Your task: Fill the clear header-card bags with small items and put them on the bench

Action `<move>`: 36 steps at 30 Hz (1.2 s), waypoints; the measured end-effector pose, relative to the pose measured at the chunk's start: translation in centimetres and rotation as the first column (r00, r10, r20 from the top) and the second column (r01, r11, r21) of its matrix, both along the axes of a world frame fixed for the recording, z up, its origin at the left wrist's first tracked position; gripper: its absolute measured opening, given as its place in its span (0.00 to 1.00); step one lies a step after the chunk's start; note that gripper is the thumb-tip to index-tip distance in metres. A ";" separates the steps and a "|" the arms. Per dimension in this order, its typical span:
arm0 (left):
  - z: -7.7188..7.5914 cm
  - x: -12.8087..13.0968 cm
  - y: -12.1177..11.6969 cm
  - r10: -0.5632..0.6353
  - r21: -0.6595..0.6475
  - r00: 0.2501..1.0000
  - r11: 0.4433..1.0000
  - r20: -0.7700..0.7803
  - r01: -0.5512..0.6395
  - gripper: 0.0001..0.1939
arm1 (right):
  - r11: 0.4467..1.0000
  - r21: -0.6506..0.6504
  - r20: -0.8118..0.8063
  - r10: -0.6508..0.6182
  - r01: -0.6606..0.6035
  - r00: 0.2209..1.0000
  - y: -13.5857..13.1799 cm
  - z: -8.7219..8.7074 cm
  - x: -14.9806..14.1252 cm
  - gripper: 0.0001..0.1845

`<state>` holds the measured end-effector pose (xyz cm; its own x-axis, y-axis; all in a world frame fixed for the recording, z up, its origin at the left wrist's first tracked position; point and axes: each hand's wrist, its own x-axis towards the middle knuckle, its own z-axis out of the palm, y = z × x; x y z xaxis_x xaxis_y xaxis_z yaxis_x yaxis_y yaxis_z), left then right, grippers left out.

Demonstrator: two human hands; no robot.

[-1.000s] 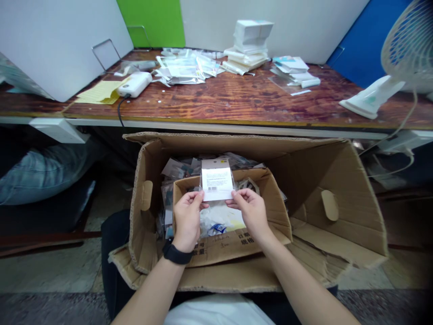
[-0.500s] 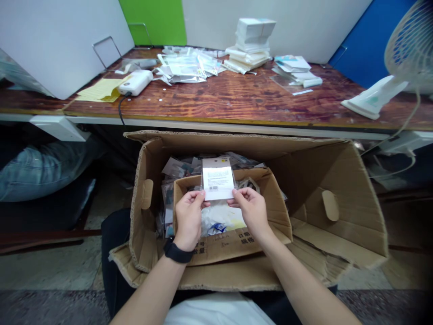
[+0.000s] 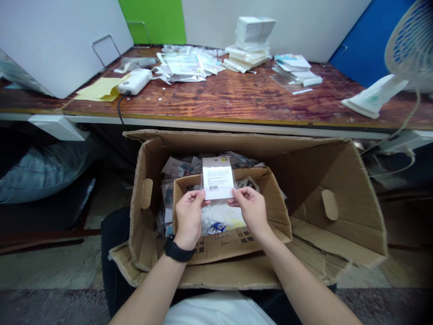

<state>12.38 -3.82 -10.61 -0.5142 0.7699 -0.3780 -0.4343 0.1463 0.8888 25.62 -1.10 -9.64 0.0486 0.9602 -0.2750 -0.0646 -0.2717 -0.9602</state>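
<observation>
Backdrop: white, green and blue boards standing behind a varnished wooden table (image 3: 216,97), its reddish grain glossy.
Fingers: left fingers (image 3: 194,196) and right fingers (image 3: 241,194) closed in a light pinch on the lower side edges of a clear plastic packet (image 3: 218,178), with a narrow gap between the two hands.
Packet: upright between the hands, rising away from the fingers, long axis pointing forward toward the table; thin glossy film around a white card with small print and a barcode.
Hands: left hand (image 3: 188,219) and right hand (image 3: 249,211) about equally near the packet, one on each side; black wristband (image 3: 176,253) on the left wrist.
Below: white plastic bag (image 3: 219,216) with blue print, crumpled, directly under the packet.
Inner box: small brown cardboard box (image 3: 230,247) with dark printed characters, open-topped, standing inside a larger carton.
Carton: large corrugated cardboard carton (image 3: 314,180) with splayed flaps and torn edges, many flat plastic packets (image 3: 176,169) lying between its walls and the small box.
Table: heaped packets (image 3: 184,65), stacked white boxes (image 3: 253,34), yellow paper (image 3: 99,90), a white corded device (image 3: 134,81).
Nearby: white electric fan (image 3: 411,45) at right; a seated person's denim-clad leg (image 3: 40,174) at left.
</observation>
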 end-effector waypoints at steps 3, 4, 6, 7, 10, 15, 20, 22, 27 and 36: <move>0.0 0.0 0.1 0.006 0.000 1.000 1.000 0.013 -0.006 0.10 | 1.000 -0.005 -0.001 -0.007 0.007 1.000 0.0 0.0 0.0 0.12; 0.0 0.0 0.1 0.007 -0.002 1.000 1.000 0.018 -0.007 0.11 | 1.000 -0.009 0.001 -0.009 0.009 1.000 0.0 0.0 0.0 0.12; 0.0 0.1 0.1 0.012 -0.008 1.000 1.000 0.028 -0.012 0.11 | 1.000 -0.010 0.010 -0.013 0.013 1.000 -0.1 0.0 0.0 0.12; 0.0 0.1 0.1 0.015 -0.011 0.999 1.000 0.032 -0.014 0.11 | 1.000 -0.009 0.015 -0.013 0.013 1.000 -0.1 0.0 0.0 0.12; 0.0 0.2 0.2 0.022 -0.020 0.999 1.000 0.039 -0.021 0.12 | 1.000 -0.009 0.027 -0.014 0.014 1.000 -0.1 -0.1 0.0 0.13; 0.1 0.2 0.2 0.023 -0.028 0.999 0.999 0.035 -0.022 0.12 | 1.000 -0.009 0.044 -0.023 0.023 0.999 0.0 -0.2 -0.1 0.12; 0.0 0.3 0.2 0.022 -0.034 0.999 0.999 0.026 -0.021 0.12 | 0.999 -0.004 0.074 -0.031 0.031 0.997 0.0 -0.2 -0.2 0.12; 0.0 0.3 0.2 0.020 -0.035 1.000 0.999 0.024 -0.019 0.12 | 0.999 -0.003 0.085 -0.033 0.033 0.996 -0.1 0.0 -0.2 0.12; -0.1 0.3 0.2 0.016 -0.036 0.999 0.999 0.031 -0.015 0.11 | 0.999 -0.001 0.100 -0.032 0.032 0.994 -0.1 0.1 -0.2 0.12; 0.2 0.0 0.1 -0.029 0.002 0.984 1.000 0.179 0.029 0.11 | 1.000 0.007 0.042 0.013 -0.014 0.999 0.3 -0.5 0.4 0.13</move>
<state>12.43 -3.76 -10.36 -0.4159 0.7831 -0.4624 -0.5816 0.1619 0.7972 26.02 -0.76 -10.13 0.0470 0.9629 -0.2656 -0.0206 -0.2649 -0.9641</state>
